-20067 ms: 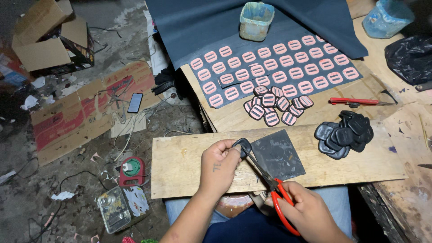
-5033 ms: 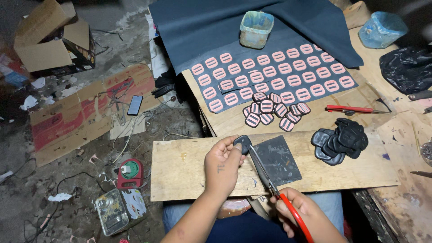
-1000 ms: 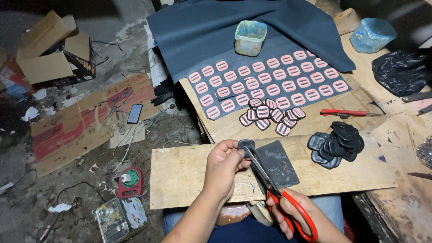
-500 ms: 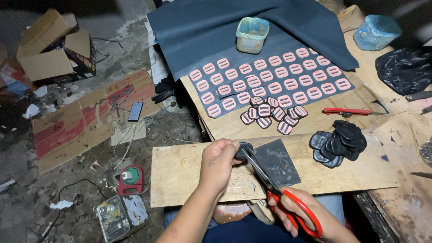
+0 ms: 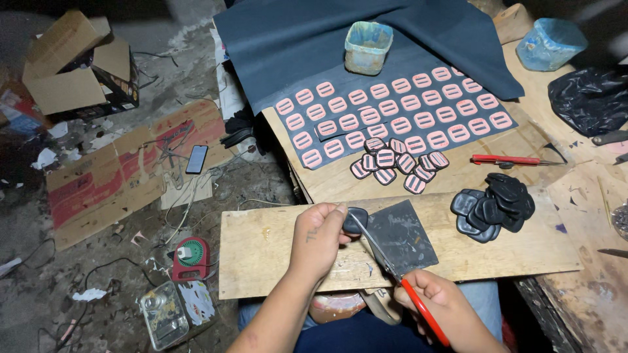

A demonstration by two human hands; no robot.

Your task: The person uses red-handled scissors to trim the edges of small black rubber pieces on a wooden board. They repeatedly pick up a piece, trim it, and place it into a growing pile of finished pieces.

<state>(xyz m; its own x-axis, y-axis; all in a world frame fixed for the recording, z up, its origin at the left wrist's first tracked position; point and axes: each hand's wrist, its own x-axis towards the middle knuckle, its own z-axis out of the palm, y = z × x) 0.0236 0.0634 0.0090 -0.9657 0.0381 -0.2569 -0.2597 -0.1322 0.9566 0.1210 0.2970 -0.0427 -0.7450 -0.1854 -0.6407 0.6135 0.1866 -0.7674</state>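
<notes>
My left hand (image 5: 318, 238) pinches a small dark rounded piece (image 5: 355, 219) at the edge of a dark grey sheet (image 5: 402, 235) lying on a wooden board (image 5: 261, 252) across my lap. My right hand (image 5: 445, 304) grips red-handled scissors (image 5: 392, 271), whose blades reach up to the piece at my left fingertips. A pile of cut dark rounded pieces (image 5: 494, 206) rests on the board to the right. Behind it lies a dark sheet with rows of pink-marked patches (image 5: 399, 114), and a small heap of cut pink-marked patches (image 5: 396, 162).
A worn square cup (image 5: 367, 47) stands on dark fabric (image 5: 327, 39). A red tool (image 5: 510, 160), blue plastic bag (image 5: 549, 42) and black bag (image 5: 589, 98) sit right. On the floor left: cardboard (image 5: 111, 173), a phone (image 5: 196, 159), a box (image 5: 72, 72), a red device (image 5: 191, 258).
The view shifts slightly between frames. Both hands stay at the grey sheet, with the scissors working at the small dark piece; the pile of cut pieces looks unchanged.
</notes>
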